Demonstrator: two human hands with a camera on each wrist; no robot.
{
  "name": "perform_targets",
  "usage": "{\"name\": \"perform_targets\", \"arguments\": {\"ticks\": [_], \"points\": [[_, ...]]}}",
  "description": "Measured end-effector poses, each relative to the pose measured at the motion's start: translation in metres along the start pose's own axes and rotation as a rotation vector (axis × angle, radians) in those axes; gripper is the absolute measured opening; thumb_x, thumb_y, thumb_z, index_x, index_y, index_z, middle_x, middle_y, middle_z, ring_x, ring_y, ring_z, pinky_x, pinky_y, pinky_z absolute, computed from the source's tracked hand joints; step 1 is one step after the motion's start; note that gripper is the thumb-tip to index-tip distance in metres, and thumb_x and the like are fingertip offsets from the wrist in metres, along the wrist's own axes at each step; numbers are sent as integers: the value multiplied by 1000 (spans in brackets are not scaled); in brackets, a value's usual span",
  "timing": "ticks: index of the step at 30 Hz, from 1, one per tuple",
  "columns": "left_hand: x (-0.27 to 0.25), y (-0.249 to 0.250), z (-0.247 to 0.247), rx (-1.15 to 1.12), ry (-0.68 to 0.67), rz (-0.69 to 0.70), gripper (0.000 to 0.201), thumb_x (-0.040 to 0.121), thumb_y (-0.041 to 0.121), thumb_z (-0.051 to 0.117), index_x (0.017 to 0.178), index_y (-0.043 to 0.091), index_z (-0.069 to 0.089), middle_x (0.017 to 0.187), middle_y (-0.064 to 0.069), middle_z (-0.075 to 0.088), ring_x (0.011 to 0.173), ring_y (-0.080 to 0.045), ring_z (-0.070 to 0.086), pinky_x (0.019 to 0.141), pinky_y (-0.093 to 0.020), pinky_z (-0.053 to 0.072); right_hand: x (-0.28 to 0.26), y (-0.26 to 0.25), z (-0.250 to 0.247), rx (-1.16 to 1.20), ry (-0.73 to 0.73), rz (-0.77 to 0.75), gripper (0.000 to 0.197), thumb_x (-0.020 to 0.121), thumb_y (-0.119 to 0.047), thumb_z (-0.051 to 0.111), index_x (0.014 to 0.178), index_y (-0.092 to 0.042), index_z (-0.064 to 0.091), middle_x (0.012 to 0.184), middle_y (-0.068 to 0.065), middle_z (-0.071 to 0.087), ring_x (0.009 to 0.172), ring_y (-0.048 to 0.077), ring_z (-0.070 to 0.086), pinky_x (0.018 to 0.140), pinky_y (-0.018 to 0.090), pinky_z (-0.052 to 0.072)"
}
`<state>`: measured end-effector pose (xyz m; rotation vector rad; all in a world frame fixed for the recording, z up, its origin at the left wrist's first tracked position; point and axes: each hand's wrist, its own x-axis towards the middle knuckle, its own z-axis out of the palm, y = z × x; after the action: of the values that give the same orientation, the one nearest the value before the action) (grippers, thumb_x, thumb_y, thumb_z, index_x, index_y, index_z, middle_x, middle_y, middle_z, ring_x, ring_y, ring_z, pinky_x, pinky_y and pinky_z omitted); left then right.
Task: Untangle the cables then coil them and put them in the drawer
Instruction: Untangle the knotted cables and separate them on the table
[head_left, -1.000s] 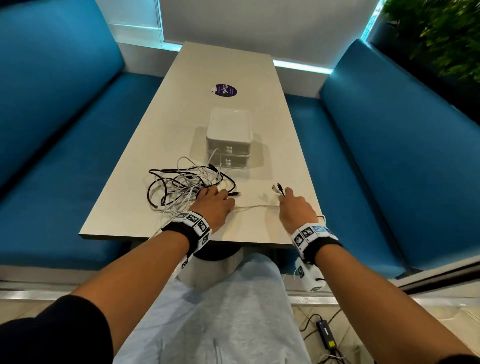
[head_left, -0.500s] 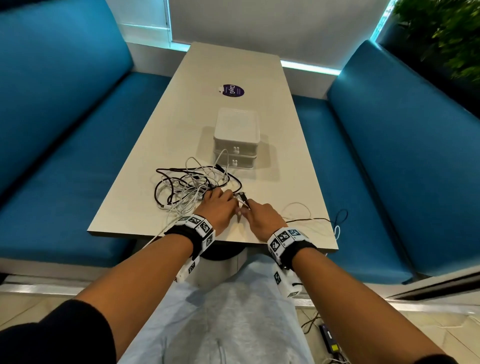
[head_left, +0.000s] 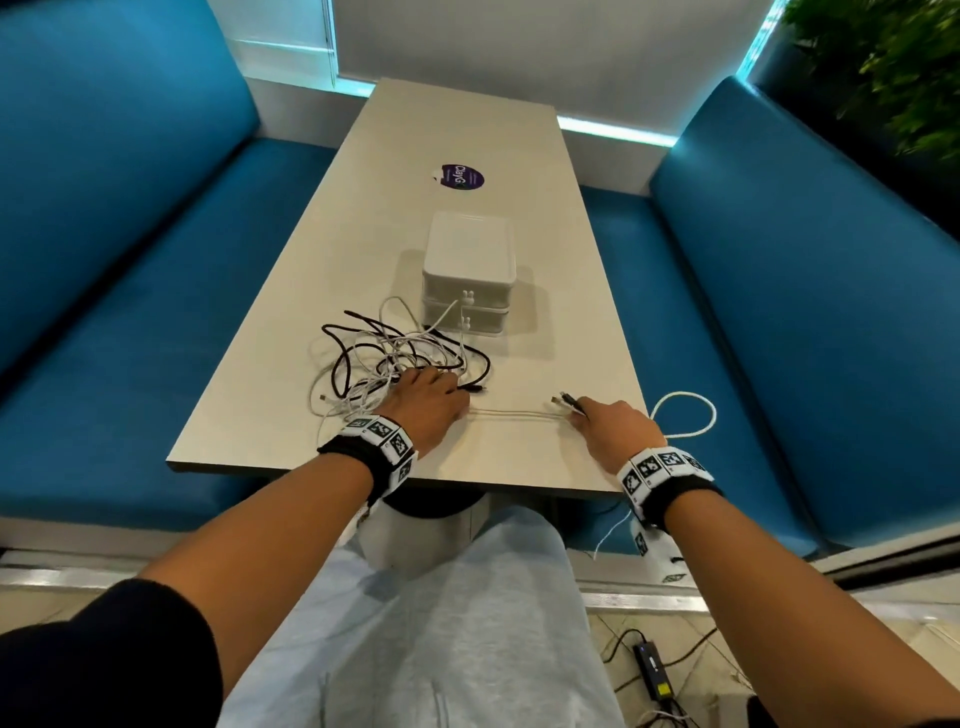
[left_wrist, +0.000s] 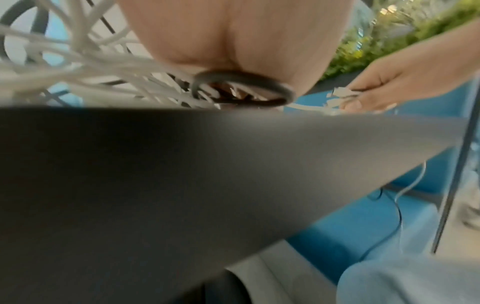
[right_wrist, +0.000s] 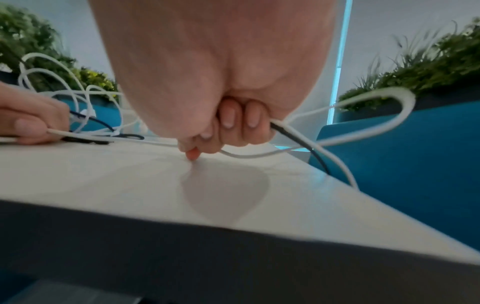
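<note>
A tangle of black and white cables (head_left: 395, 358) lies on the table (head_left: 457, 119) in front of a white two-drawer box (head_left: 470, 275), both drawers closed. My left hand (head_left: 434, 397) rests on the tangle's near right edge and pinches a white cable (head_left: 514, 413) under its thumb (right_wrist: 23, 125). That cable runs straight to my right hand (head_left: 605, 428), which grips it together with a black cable (right_wrist: 298, 142). Two connector ends (head_left: 566, 402) stick out past its fingers (right_wrist: 233, 121). A white loop (head_left: 691, 415) hangs past the table's right edge.
Blue padded benches flank the table on the left (head_left: 130, 312) and right (head_left: 779, 312). A purple sticker (head_left: 462, 177) lies beyond the box. A black power adapter (head_left: 652, 667) with cords sits on the floor. Plants (head_left: 893, 67) stand at the far right.
My right hand was beside the left hand half a second ago and has slid right again, drawing the white cable out straight. The left hand stays on the tangle.
</note>
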<state>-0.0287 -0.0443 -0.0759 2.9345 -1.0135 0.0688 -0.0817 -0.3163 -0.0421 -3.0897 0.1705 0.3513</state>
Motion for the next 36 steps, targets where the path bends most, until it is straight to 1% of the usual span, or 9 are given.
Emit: {"name": "perform_targets", "arguments": {"ticks": [3,6,9,12,16,24,27,30,36], "points": [[4,6,-1,-10,0,-46,22,96,21,43,111,27,57,117,2,52,113,-25,42,98,-40,30,7,-18,1,114,44,64,26,103,-29,31,114,-11,48,94,13,61,83,36,62,69,39,48],[4,5,1,26,-5,-36,21,97,24,43,112,26,58,116,1,53,113,-27,43,95,-40,30,9,-38,-1,263,121,94,29,104,-28,28,120,-10,45,103,20,62,92,42,61,71,40,43],[7,10,1,44,10,-77,20,97,25,44,110,25,59,113,0,56,111,-28,44,92,-40,29,5,-61,-1,285,159,-54,33,105,-33,26,121,-13,46,96,20,65,84,41,62,71,43,51],[9,16,3,33,8,-110,22,95,21,45,112,25,59,114,1,56,114,-27,43,94,-40,28,-2,-86,9,210,91,-262,32,104,-33,31,128,-17,44,91,19,65,78,40,62,65,43,51],[9,16,4,50,-16,-106,28,95,22,43,116,25,62,122,2,52,121,-25,40,99,-39,27,1,-105,22,272,-14,-276,30,103,-28,34,130,-17,39,93,20,64,82,41,62,70,45,51],[9,7,3,26,-39,-34,25,100,27,41,115,28,61,123,2,51,121,-25,40,101,-40,28,10,-107,17,238,-91,-268,33,104,-30,33,130,-11,39,100,23,63,89,42,61,74,45,50],[10,2,1,25,-49,-8,24,100,30,44,116,26,61,122,1,53,120,-24,42,102,-39,29,7,-105,14,161,-52,-278,31,104,-30,35,131,-16,38,89,16,59,85,39,62,69,43,50],[10,-5,0,4,-35,-3,21,99,29,47,114,22,59,120,0,54,117,-24,44,98,-37,30,6,-97,5,101,-7,-277,29,104,-33,34,126,-16,41,79,10,50,76,37,60,63,41,47],[9,-6,4,19,12,83,21,96,23,52,115,21,61,125,-2,55,114,-27,48,92,-38,32,5,-66,-1,114,-33,-193,28,104,-38,34,118,-18,47,84,12,56,75,36,59,70,44,53]]}}
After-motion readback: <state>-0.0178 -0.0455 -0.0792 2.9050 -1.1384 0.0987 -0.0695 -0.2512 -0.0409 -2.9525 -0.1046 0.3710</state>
